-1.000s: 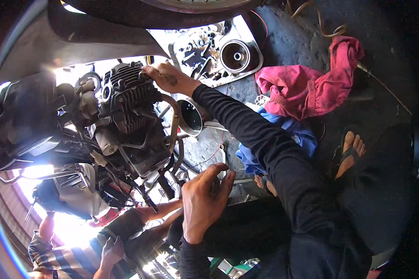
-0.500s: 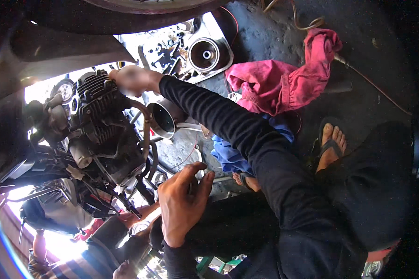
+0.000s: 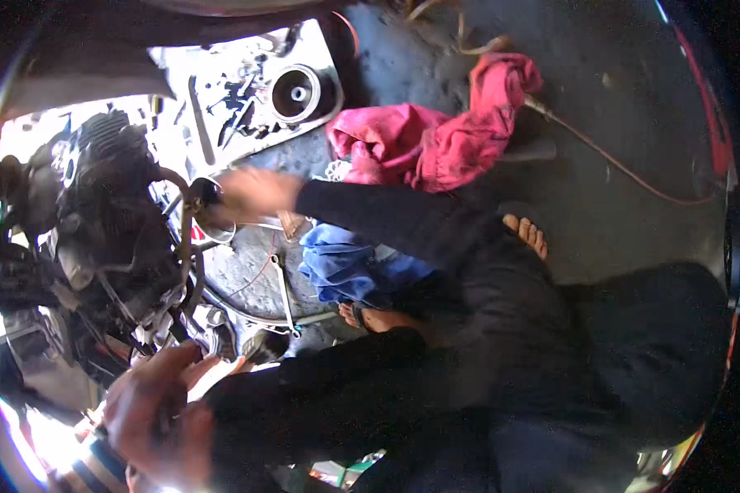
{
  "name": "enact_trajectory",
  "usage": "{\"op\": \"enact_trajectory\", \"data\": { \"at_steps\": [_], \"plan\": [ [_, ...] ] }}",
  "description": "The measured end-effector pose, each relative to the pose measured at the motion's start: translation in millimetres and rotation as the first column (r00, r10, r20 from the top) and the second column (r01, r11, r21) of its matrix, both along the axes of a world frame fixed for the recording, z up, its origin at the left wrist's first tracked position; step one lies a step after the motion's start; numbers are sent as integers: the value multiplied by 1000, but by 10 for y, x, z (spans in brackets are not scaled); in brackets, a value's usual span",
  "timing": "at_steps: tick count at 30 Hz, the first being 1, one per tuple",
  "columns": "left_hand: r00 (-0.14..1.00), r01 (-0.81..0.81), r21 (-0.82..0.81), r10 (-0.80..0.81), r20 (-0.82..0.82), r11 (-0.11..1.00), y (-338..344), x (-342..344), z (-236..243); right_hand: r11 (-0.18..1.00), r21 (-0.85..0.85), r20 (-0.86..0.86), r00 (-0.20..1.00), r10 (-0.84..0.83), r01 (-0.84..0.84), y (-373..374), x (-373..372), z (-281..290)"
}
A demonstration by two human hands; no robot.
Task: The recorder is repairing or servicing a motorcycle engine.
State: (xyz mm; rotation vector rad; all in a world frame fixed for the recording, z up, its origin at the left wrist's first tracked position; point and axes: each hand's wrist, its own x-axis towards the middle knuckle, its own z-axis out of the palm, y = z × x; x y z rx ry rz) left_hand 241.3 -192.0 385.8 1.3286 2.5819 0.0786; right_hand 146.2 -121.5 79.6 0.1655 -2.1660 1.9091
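My right hand (image 3: 259, 195), smeared by motion, is over a round metal drum (image 3: 219, 233), hiding part of it; whether it grips anything is unclear. A finned engine (image 3: 107, 197) with hoses stands just left of it. At the lower left my left hand (image 3: 160, 415), also blurred, is in front of the engine's lower parts. Its thumb stands apart from its fingers, and no held thing shows between them. Between the two hands a combination wrench (image 3: 285, 296) lies on the dark floor.
A metal tray (image 3: 319, 49) at the back carries small parts and a round drum (image 3: 296, 94). Pink cloth (image 3: 493, 115) and blue cloth (image 3: 345, 261) lie on the floor, beside my sandalled feet. A thin hose (image 3: 625, 154) crosses on the right. Striped clothing (image 3: 99, 464) shows at the lower left.
My right hand has come off the engine top, toward me, to the drum. My left hand has moved left and down. The whole view has shifted, bringing the wrench into fuller sight.
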Motion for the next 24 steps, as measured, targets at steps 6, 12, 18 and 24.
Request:
{"op": "enact_trajectory", "data": {
  "at_steps": [6,12,18,24],
  "plan": [
    [847,-162,-254,266,460,954,-162,-524,-160,562,749,257,936,240,-350,-699,1831,-811],
    [838,220,-291,-28,544,931,-548,-403,-1742,511,353,333,616,714,-783,-87,1763,-222],
    [362,506,-59,-150,920,860,-528,59,-2553,307,-287,733,-1,680,-907,1178,1616,935],
    [183,222,353,-394,901,909,-343,512,-2902,573,54,588,490,644,-818,3157,2333,1555]
  ]
}}
